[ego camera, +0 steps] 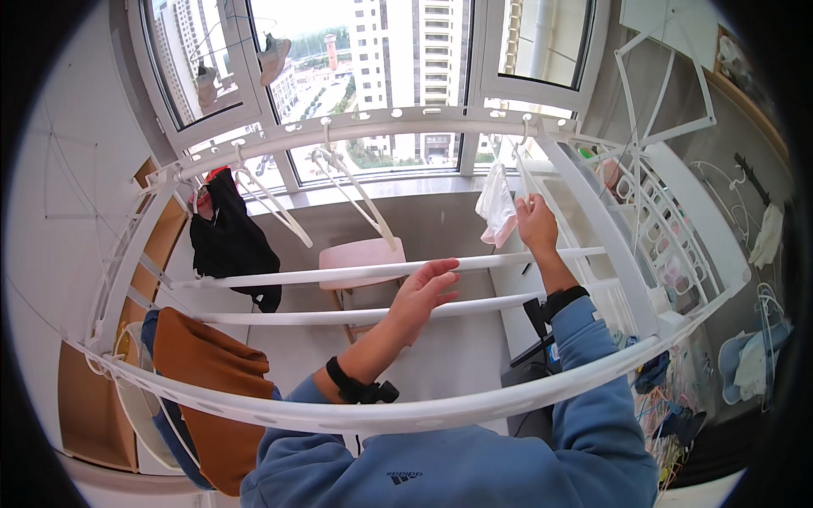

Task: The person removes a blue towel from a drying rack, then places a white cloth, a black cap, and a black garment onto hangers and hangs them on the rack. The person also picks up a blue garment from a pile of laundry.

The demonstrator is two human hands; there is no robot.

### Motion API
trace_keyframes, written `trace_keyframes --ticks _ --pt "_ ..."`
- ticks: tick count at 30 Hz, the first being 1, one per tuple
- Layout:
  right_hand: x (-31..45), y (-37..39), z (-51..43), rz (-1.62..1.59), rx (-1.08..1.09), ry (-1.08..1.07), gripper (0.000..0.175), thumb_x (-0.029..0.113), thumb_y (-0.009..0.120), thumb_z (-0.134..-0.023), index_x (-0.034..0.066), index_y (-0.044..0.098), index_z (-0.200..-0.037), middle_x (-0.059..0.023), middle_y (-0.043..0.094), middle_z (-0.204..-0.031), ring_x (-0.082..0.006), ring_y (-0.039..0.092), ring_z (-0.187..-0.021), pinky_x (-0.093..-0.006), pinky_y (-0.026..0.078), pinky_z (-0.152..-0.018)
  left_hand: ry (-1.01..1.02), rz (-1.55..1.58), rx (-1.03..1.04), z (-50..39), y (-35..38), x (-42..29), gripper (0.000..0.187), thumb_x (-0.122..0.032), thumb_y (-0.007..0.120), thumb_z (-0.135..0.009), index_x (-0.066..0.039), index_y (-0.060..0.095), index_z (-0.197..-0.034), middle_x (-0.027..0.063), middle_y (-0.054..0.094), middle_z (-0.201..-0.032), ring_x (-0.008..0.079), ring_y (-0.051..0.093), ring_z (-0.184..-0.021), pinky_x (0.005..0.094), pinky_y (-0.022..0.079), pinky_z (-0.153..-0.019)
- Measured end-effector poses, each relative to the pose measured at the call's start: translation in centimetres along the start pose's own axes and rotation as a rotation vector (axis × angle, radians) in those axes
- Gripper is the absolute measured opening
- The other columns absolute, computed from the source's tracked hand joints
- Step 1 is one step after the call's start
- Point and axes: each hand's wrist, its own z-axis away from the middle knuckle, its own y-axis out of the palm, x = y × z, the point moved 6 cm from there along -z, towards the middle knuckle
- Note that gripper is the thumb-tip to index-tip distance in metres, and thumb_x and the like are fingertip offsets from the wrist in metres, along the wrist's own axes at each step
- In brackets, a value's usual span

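My right hand [538, 223] is raised to the far bar of a white drying rack [432, 129], its fingers closed around one arm of a white clothes hanger [524, 166]. Just left of those fingers hangs a small white and pink cloth item [495, 206]; how it is attached is hard to see. My left hand [420, 297] is over the rack's two middle rods [356, 273], empty, fingers spread; whether it touches them I cannot tell. Two bare white hangers, one nearer the middle [362, 193] and one further left [273, 206], hang from the same far bar.
A black garment [228, 232] hangs at the rack's left, with a brown garment [209, 387] nearer me. Beneath the rods stands a pink-backed chair [356, 259]. Shoes [274, 60] hang by the window. The near rail [413, 413] crosses before my chest; hangers [673, 406] crowd the right.
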Motion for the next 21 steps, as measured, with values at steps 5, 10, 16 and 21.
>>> trace_keyframes --ticks 5,10,16,21 --pt "1.0 -3.9 4.3 -0.037 -0.271 -0.272 0.038 0.028 0.065 -0.091 0.0043 0.060 -0.121 -0.0175 0.063 -0.115 -0.0371 0.057 -0.110 -0.0448 0.047 -0.094 0.033 0.041 0.014 5.4 -1.1 0.6 0.033 -0.017 0.057 -0.100 -0.008 0.056 -0.131 0.0059 0.049 -0.144 0.0181 0.054 -0.124 0.0359 0.047 -0.102" --pt "-1.1 -7.5 13.1 -0.070 -0.329 -0.325 0.032 0.020 0.064 -0.091 0.0031 0.061 -0.118 -0.0175 0.063 -0.112 -0.0369 0.058 -0.107 -0.0437 0.046 -0.095 -0.005 -0.018 0.260 10.1 -0.6 4.0 0.033 -0.016 0.056 -0.100 -0.006 0.055 -0.131 0.0134 0.044 -0.149 0.0218 0.054 -0.125 0.0373 0.046 -0.103" --pt "-7.7 -15.0 29.5 -0.050 -0.113 -0.021 0.035 0.021 0.067 -0.090 0.0043 0.059 -0.120 -0.0168 0.063 -0.111 -0.0294 0.061 -0.108 -0.0405 0.052 -0.086 -0.148 -0.248 0.398 13.2 1.3 11.5 0.034 -0.020 0.054 -0.101 -0.003 0.054 -0.131 0.0112 0.056 -0.139 0.0231 0.061 -0.116 0.0389 0.051 -0.098" --pt "-14.8 -23.0 38.0 -0.113 -0.157 0.203 0.032 0.016 0.068 -0.090 0.0077 0.060 -0.120 -0.0128 0.065 -0.106 -0.0223 0.069 -0.088 -0.0331 0.056 -0.069 -0.256 -0.377 0.423 13.8 2.7 16.7 0.035 -0.014 0.056 -0.101 -0.001 0.053 -0.133 0.0102 0.058 -0.134 0.0202 0.060 -0.114 0.0331 0.049 -0.095"
